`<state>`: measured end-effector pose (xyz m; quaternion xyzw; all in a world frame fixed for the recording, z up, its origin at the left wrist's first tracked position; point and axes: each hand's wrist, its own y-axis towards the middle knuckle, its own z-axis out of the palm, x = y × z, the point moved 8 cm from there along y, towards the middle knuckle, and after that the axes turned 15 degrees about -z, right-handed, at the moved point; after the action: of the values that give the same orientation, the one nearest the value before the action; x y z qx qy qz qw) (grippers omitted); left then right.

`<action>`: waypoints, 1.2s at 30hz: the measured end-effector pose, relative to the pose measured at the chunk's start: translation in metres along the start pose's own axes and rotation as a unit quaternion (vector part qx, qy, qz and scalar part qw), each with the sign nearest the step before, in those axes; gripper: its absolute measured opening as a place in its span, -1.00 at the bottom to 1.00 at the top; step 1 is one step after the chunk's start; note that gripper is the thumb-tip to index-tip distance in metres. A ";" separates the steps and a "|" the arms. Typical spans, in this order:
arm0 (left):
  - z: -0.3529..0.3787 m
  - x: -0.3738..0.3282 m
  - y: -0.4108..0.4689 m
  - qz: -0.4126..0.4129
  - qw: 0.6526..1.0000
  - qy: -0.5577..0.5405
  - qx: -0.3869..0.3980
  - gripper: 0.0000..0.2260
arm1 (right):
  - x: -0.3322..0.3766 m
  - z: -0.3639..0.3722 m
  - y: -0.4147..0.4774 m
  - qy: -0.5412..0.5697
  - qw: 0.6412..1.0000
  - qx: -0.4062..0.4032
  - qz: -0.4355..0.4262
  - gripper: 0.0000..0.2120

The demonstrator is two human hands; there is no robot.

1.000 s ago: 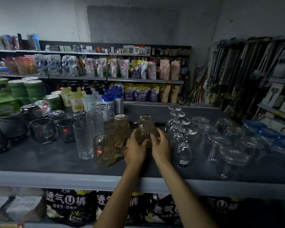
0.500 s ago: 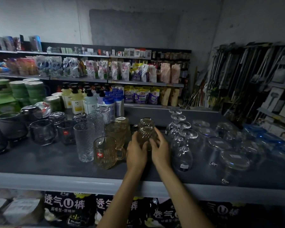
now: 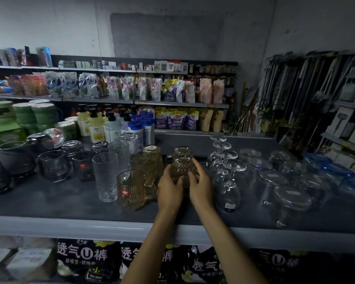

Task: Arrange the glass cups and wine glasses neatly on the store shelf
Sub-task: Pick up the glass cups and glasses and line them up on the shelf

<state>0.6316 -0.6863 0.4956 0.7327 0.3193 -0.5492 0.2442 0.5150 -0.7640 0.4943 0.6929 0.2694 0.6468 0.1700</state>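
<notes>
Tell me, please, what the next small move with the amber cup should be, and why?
Probably settle the amber cup straight in place: the left hand and right hand both grip it, wine glasses stand close on its right, amber mugs on its left.

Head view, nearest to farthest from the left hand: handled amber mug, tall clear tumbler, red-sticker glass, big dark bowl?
1. amber mug, just left of the left hand holding the patterned cup.
2. tall tumbler, left of the mug.
3. red-sticker glass, farther left, farther back.
4. dark bowl, far left edge.
</notes>
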 end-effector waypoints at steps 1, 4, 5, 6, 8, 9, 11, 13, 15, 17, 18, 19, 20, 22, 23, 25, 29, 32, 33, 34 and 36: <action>-0.001 -0.001 -0.001 0.002 1.000 0.004 -0.004 -0.50 | 0.000 0.000 0.000 0.000 1.000 -0.004 -0.002 -0.51; -0.002 -0.008 -0.005 0.033 0.999 0.022 -0.025 -0.53 | -0.002 -0.002 0.000 -0.006 1.000 -0.015 0.002 -0.52; -0.002 -0.012 -0.008 0.047 0.998 0.027 -0.027 -0.51 | -0.001 -0.002 0.000 -0.007 1.000 -0.014 -0.001 -0.52; -0.002 -0.015 -0.009 0.062 0.997 0.034 -0.026 -0.48 | 0.001 -0.002 0.001 -0.006 1.000 -0.011 -0.005 -0.52; -0.001 -0.022 -0.014 0.079 0.994 0.072 -0.022 -0.42 | 0.004 -0.002 0.001 -0.010 1.000 -0.004 -0.014 -0.54; 0.000 -0.026 -0.015 0.085 0.992 0.093 -0.021 -0.40 | 0.005 -0.003 0.002 -0.016 1.000 -0.001 -0.014 -0.55; 0.000 -0.028 -0.014 0.093 0.988 0.120 -0.019 -0.41 | 0.006 -0.004 0.002 -0.019 1.000 0.003 -0.010 -0.57; 0.000 -0.028 -0.013 0.087 0.988 0.127 -0.019 -0.43 | 0.007 -0.004 0.001 -0.012 1.000 0.007 -0.005 -0.57; 0.000 -0.026 -0.011 0.074 0.988 0.133 -0.021 -0.45 | 0.007 -0.004 0.001 -0.009 1.000 0.011 -0.002 -0.57; 0.001 -0.025 -0.012 0.068 0.987 0.145 -0.022 -0.44 | 0.007 -0.003 0.001 -0.011 1.000 0.016 0.002 -0.57; 0.002 -0.025 -0.013 0.070 0.986 0.148 -0.024 -0.44 | 0.006 -0.003 0.002 -0.013 1.000 0.017 0.003 -0.57; 0.002 -0.025 -0.015 0.072 0.986 0.150 -0.025 -0.44 | 0.006 -0.003 0.001 -0.013 1.000 0.019 0.002 -0.57; 0.003 -0.025 -0.015 0.073 0.986 0.150 -0.026 -0.44 | 0.005 -0.003 0.002 -0.012 1.000 0.019 0.004 -0.57; 0.002 -0.026 -0.016 0.074 0.986 0.148 -0.030 -0.44 | 0.004 -0.003 0.002 -0.011 1.000 0.020 0.009 -0.57; 0.001 -0.026 -0.016 0.071 0.986 0.146 -0.032 -0.43 | 0.004 -0.003 0.002 -0.011 1.000 0.019 0.009 -0.57; -0.001 -0.025 -0.016 0.058 0.988 0.136 -0.037 -0.40 | 0.005 -0.004 0.001 -0.012 1.000 0.014 0.007 -0.56; -0.003 -0.023 -0.014 0.044 0.990 0.129 -0.045 -0.45 | 0.003 -0.002 0.002 -0.011 1.000 0.012 0.005 -0.55; -0.003 -0.019 -0.011 0.038 0.993 0.105 -0.041 -0.48 | -0.001 -0.001 0.002 -0.013 1.000 0.010 0.011 -0.55; -0.004 -0.018 -0.009 0.035 0.994 0.096 -0.040 -0.48 | -0.003 0.000 0.002 -0.014 1.000 0.011 0.017 -0.55; -0.005 -0.017 -0.008 0.033 0.995 0.086 -0.040 -0.48 | -0.004 0.001 0.002 -0.014 1.000 0.012 0.021 -0.55; -0.008 -0.016 -0.007 0.031 0.997 0.065 -0.040 -0.48 | -0.004 0.000 0.001 -0.021 0.999 0.011 0.022 -0.55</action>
<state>0.6279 -0.6791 0.5133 0.7660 0.3336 -0.4795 0.2686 0.5155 -0.7677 0.4915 0.7139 0.2573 0.6329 0.1533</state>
